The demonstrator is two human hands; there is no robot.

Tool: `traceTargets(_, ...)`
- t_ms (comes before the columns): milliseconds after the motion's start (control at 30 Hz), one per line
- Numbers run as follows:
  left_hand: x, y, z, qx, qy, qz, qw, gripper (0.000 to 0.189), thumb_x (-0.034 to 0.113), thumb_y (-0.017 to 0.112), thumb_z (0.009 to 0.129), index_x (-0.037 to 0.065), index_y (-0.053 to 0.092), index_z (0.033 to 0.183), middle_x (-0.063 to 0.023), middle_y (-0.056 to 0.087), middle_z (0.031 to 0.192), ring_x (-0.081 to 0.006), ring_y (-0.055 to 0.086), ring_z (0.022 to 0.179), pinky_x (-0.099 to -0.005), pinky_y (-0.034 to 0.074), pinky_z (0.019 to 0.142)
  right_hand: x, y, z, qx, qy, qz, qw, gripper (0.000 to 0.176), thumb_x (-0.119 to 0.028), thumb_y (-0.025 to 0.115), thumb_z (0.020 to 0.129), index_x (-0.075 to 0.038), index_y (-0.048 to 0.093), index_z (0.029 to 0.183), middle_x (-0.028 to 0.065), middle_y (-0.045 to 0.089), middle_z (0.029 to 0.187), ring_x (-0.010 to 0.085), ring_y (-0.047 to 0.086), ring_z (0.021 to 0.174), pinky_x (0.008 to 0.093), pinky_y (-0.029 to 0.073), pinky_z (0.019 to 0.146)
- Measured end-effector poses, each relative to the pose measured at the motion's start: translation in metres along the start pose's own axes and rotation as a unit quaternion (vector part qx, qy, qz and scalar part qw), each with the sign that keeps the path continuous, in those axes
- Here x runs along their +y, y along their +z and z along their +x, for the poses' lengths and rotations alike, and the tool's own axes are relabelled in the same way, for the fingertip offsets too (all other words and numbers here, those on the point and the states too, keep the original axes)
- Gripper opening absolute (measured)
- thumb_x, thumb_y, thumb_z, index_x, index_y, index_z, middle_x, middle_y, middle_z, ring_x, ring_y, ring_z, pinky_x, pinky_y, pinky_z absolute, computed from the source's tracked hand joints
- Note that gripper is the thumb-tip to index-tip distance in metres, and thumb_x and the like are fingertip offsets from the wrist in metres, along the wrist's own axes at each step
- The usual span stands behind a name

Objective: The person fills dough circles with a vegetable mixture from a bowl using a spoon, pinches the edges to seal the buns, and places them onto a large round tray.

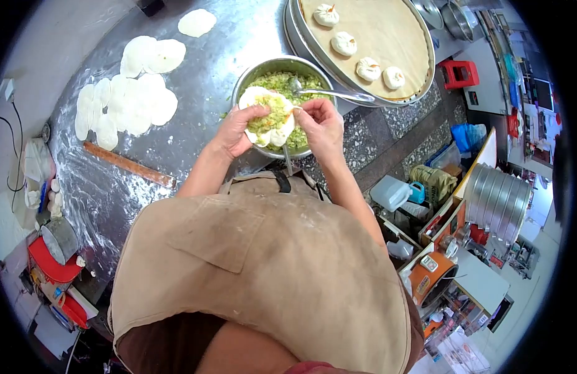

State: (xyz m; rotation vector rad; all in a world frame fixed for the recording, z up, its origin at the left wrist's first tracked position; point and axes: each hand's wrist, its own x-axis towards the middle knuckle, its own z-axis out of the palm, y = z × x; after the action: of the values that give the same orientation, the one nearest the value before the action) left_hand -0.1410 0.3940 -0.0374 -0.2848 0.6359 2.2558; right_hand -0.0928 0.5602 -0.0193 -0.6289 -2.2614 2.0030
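Observation:
Over a metal bowl (237,83) of chopped green filling, my left hand (237,129) holds a round dough wrapper (278,134) from the left side, its thumb on the filling heaped in the middle. The fingers of my right hand (323,128) pinch the wrapper's right edge. A metal spoon (338,95) rests in the bowl, its handle sticking out to the right. Beneath the wrapper, another metal handle (287,161) points toward the apron.
Flat dough rounds (136,103) and a wooden rolling pin (128,164) lie on the floured metal table (207,71) at left. Several closed buns (344,43) sit on a lined round steamer tray (394,37) at upper right. Containers and stacked metal rings (497,199) stand at right.

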Motion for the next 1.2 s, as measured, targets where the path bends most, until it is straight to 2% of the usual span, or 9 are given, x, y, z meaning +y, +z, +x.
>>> traceTargets(100, -0.001, 0.006, -0.003, 0.003, -0.008, 0.011, 1.000, 0.041, -0.003, 0.058, 0.079, -0.002, 0.048, 0.119, -0.0151, 0.058, 0.112, -0.0234, 0.060, 0.101, -0.0368, 0.051, 0.089, -0.011, -0.002, -0.002, -0.010, -0.011, 0.079, 0.997, 0.017, -0.012, 0.067, 0.080, 0.003, 0.064, 0.087, 0.0035, 0.063, 0.073, 0.0077, 0.056, 0.063, 0.0217, 0.046, 0.058)
traceTargets(167, -0.001, 0.005, -0.003, 0.011, -0.011, 0.053, 0.998, 0.040, -0.003, 0.057, 0.079, -0.002, 0.049, 0.118, -0.0148, 0.059, 0.110, -0.0231, 0.061, 0.099, -0.0352, 0.053, 0.086, -0.016, -0.010, -0.004, -0.073, 0.032, -0.055, 0.995, 0.018, -0.014, 0.067, 0.080, 0.003, 0.065, 0.086, 0.0036, 0.062, 0.071, 0.0082, 0.057, 0.063, 0.0226, 0.046, 0.059)
traceTargets(200, -0.002, 0.006, -0.004, 0.011, -0.009, 0.054, 0.998, 0.040, -0.003, 0.057, 0.079, -0.002, 0.049, 0.118, -0.0148, 0.059, 0.110, -0.0231, 0.061, 0.099, -0.0352, 0.053, 0.086, -0.016, -0.011, -0.007, -0.052, -0.028, -0.127, 0.990, 0.019, -0.016, 0.067, 0.080, 0.002, 0.066, 0.085, 0.0044, 0.063, 0.072, 0.0088, 0.057, 0.064, 0.0232, 0.046, 0.060)
traceTargets(433, -0.005, 0.005, -0.007, 0.007, -0.036, 0.128, 0.991, 0.038, -0.001, 0.057, 0.080, -0.002, 0.048, 0.118, -0.0127, 0.059, 0.109, -0.0204, 0.062, 0.096, -0.0335, 0.054, 0.083, -0.009, -0.010, -0.013, -0.054, -0.045, -0.101, 0.992, 0.015, -0.013, 0.067, 0.078, 0.001, 0.065, 0.083, 0.0063, 0.062, 0.072, 0.0115, 0.057, 0.061, 0.0251, 0.047, 0.059)
traceTargets(500, -0.005, 0.008, -0.010, 0.018, -0.047, 0.142, 0.989, 0.038, -0.001, 0.057, 0.080, -0.002, 0.049, 0.117, -0.0123, 0.059, 0.108, -0.0198, 0.062, 0.095, -0.0333, 0.054, 0.082, -0.014, -0.010, -0.021, -0.006, -0.172, -0.163, 0.971, 0.012, -0.011, 0.067, 0.077, 0.000, 0.063, 0.080, 0.0076, 0.061, 0.071, 0.0143, 0.058, 0.061, 0.0264, 0.047, 0.058)
traceTargets(800, 0.003, 0.020, -0.008, 0.015, -0.059, 0.233, 0.970, 0.034, 0.001, 0.056, 0.077, -0.003, 0.051, 0.111, -0.0096, 0.061, 0.099, -0.0160, 0.063, 0.082, -0.0284, 0.055, 0.072, -0.015, -0.012, -0.022, -0.012, -0.162, -0.152, 0.975, 0.015, -0.013, 0.066, 0.078, 0.001, 0.063, 0.081, 0.0102, 0.060, 0.074, 0.0162, 0.058, 0.061, 0.0272, 0.047, 0.058)
traceTargets(867, 0.006, 0.021, -0.004, 0.007, -0.092, 0.335, 0.938, 0.033, 0.003, 0.055, 0.078, -0.004, 0.052, 0.110, -0.0101, 0.062, 0.098, -0.0163, 0.064, 0.082, -0.0283, 0.054, 0.073, -0.007, -0.015, -0.019, -0.032, -0.134, -0.167, 0.976, 0.016, -0.014, 0.066, 0.079, 0.001, 0.064, 0.084, 0.0103, 0.061, 0.074, 0.0157, 0.058, 0.061, 0.0270, 0.047, 0.059)
traceTargets(1067, 0.011, 0.030, -0.006, 0.000, -0.058, 0.139, 0.989, 0.032, 0.011, 0.057, 0.085, -0.004, 0.053, 0.113, -0.0105, 0.063, 0.098, -0.0150, 0.064, 0.085, -0.0268, 0.054, 0.073, -0.011, -0.018, -0.019, 0.030, -0.115, -0.152, 0.981, 0.018, -0.016, 0.067, 0.078, 0.002, 0.065, 0.081, 0.0095, 0.060, 0.073, 0.0146, 0.058, 0.062, 0.0271, 0.047, 0.060)
traceTargets(1200, 0.007, 0.018, 0.006, 0.015, -0.059, 0.257, 0.965, 0.033, 0.013, 0.058, 0.087, -0.003, 0.054, 0.115, -0.0098, 0.063, 0.099, -0.0138, 0.064, 0.084, -0.0256, 0.054, 0.073, -0.006, -0.017, -0.012, 0.008, -0.130, -0.172, 0.976, 0.017, -0.016, 0.067, 0.077, 0.001, 0.065, 0.080, 0.0086, 0.060, 0.072, 0.0159, 0.058, 0.061, 0.0278, 0.047, 0.059)
